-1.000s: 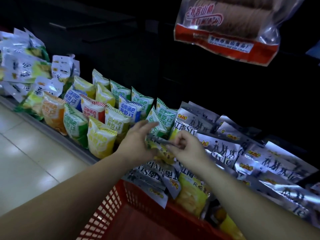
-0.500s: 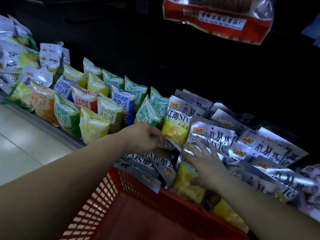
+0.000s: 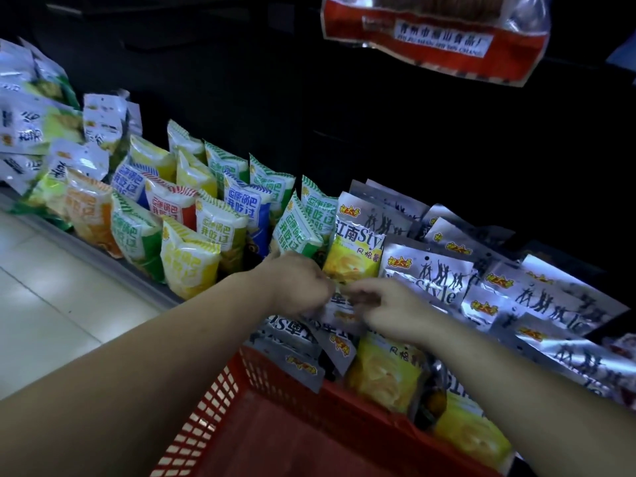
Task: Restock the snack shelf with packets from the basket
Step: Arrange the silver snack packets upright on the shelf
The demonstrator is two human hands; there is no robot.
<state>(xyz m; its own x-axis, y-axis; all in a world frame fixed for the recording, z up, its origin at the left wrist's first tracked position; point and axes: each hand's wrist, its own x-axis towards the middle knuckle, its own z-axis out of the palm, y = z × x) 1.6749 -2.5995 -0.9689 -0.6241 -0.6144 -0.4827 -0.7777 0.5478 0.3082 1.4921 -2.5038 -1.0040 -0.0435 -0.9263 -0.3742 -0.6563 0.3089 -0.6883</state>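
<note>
The shelf runs from the near left to the far right, its grey front lip bordering a pale tiled floor on the left. A red mesh basket sits nearest, at the bottom centre, pushed up against the shelf front.

On the left half of the shelf stand rows of coloured packets in green, yellow, blue, red and orange, with white and green bags piled at the far left. The right half holds overlapping silver bags printed with dancing figures. A yellow-fronted bag stands upright between the two groups.

A clear bag with a red band hangs at the top right.

The far end of the basket holds basket packets, yellow and silver, some upside down, leaning against its far wall.

Both bare forearms reach over the basket and meet just below the yellow-fronted bag. The left hand has its grip clenched on the left edge of a silver packet. The right hand, slightly blurred, pinches the packet's right edge. The packet is held above the basket's far end, just in front of the shelf.
</note>
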